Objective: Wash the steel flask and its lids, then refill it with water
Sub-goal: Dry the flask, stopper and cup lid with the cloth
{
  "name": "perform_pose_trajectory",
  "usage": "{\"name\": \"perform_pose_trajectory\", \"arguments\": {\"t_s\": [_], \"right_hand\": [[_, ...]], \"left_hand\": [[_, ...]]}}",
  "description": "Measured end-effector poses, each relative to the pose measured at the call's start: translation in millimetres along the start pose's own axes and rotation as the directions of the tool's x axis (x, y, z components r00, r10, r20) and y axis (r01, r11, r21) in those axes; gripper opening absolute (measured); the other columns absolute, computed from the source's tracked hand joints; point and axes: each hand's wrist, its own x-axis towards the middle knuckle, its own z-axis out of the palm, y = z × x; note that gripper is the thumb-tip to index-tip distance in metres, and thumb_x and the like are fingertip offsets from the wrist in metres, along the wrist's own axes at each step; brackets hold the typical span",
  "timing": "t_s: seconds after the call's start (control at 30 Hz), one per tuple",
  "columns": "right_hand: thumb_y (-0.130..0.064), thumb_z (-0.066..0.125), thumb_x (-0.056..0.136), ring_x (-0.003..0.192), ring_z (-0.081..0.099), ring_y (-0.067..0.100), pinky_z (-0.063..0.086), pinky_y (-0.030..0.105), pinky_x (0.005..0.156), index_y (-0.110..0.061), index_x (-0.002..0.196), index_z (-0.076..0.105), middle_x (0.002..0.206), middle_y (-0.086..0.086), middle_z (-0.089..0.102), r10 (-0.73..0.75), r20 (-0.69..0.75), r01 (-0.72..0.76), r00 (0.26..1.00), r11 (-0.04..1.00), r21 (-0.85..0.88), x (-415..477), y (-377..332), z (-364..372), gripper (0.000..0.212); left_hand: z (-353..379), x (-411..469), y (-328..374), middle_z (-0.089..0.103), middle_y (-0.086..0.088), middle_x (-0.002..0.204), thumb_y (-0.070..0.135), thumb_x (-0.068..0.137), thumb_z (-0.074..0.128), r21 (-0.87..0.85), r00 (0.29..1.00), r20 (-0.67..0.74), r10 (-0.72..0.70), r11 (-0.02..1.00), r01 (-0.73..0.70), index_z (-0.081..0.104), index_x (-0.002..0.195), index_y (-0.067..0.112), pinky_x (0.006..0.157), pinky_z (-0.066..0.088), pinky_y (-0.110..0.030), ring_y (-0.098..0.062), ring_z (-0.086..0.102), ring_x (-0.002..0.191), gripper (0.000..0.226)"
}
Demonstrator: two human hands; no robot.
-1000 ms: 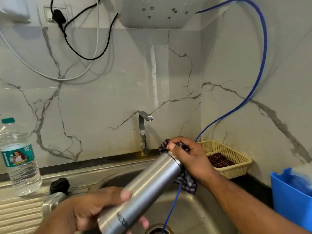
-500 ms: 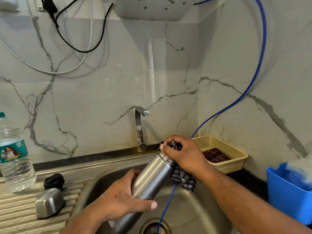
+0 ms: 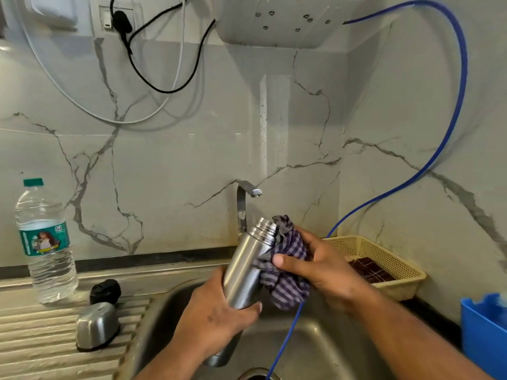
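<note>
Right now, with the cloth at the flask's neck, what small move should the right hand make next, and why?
Probably slide the checked cloth down the steel flask: the right hand holds it only near the threaded mouth, the body below is uncovered, and the left hand grips the flask.
</note>
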Motion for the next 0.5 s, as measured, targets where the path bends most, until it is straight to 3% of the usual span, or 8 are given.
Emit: {"name": "perform_pose_trajectory", "arguments": {"t_s": [0.1,0.2,0.27,0.37,0.43,0.5], "right_hand": [[-0.035,0.083,0.076,0.108,0.073,0.013,0.056,0.036,0.099,-0.027,0.129,0.063,0.116,-0.007,0.076,-0.088,-0.132,0.072,0.987,0.99,-0.123,-1.3,6.2,11.3,0.057],[-0.042,0.085,0.075,0.104,0.074,0.015,0.057,0.037,0.095,-0.024,0.123,0.065,0.112,-0.005,0.077,-0.095,-0.157,0.074,0.983,0.988,-0.132,-2.6,5.8,15.9,0.055],[-0.038,0.09,0.075,0.103,0.075,0.023,0.059,0.038,0.09,-0.016,0.119,0.068,0.11,0.004,0.078,-0.05,-0.119,0.044,0.992,0.998,-0.052,-1.9,5.7,15.9,0.054],[-0.031,0.085,0.073,0.097,0.075,0.033,0.061,0.039,0.082,-0.002,0.112,0.071,0.109,0.02,0.076,0.078,-0.033,-0.071,0.996,0.98,0.187,-2.0,4.8,14.5,0.051],[-0.038,0.092,0.065,0.102,0.07,0.037,0.058,0.047,0.093,0.0,0.118,0.07,0.117,0.026,0.071,0.134,0.042,-0.141,0.99,0.945,0.294,-2.8,3.8,9.6,0.069],[-0.044,0.096,0.059,0.117,0.059,0.041,0.042,0.059,0.112,-0.001,0.13,0.065,0.129,0.028,0.063,0.102,0.154,-0.152,0.983,0.921,0.359,-3.0,6.1,7.1,0.088]], "left_hand": [[2.4,-0.5,5.3,0.069,0.013,0.105,0.057,0.059,0.088,-0.057,0.993,0.122,-0.003,0.998,0.01,0.049,0.131,0.041,0.081,0.055,-0.02,-0.005,0.068,0.092,0.083],[-5.1,-1.0,7.1,0.074,0.016,0.105,0.052,0.062,0.09,-0.12,0.953,0.295,0.062,0.992,-0.027,0.053,0.132,0.041,0.086,0.056,-0.018,0.0,0.07,0.096,0.079],[-14.2,-3.2,9.0,0.074,0.019,0.109,0.044,0.07,0.091,-0.153,0.903,0.42,0.095,0.988,-0.032,0.055,0.13,0.04,0.094,0.056,-0.023,0.0,0.069,0.101,0.07],[-24.6,-7.1,11.0,0.074,0.008,0.116,0.038,0.07,0.092,-0.229,0.829,0.549,0.108,0.973,0.025,0.055,0.131,0.037,0.102,0.055,-0.034,-0.011,0.07,0.109,0.071],[-28.9,-9.5,11.6,0.074,-0.006,0.118,0.034,0.07,0.09,-0.315,0.749,0.651,0.128,0.943,0.112,0.055,0.136,0.03,0.1,0.055,-0.042,-0.022,0.071,0.109,0.074],[-30.9,-13.7,12.5,0.071,-0.019,0.117,0.023,0.079,0.083,-0.411,0.618,0.761,0.196,0.884,0.226,0.057,0.137,0.018,0.095,0.054,-0.044,-0.034,0.067,0.105,0.064]]}}
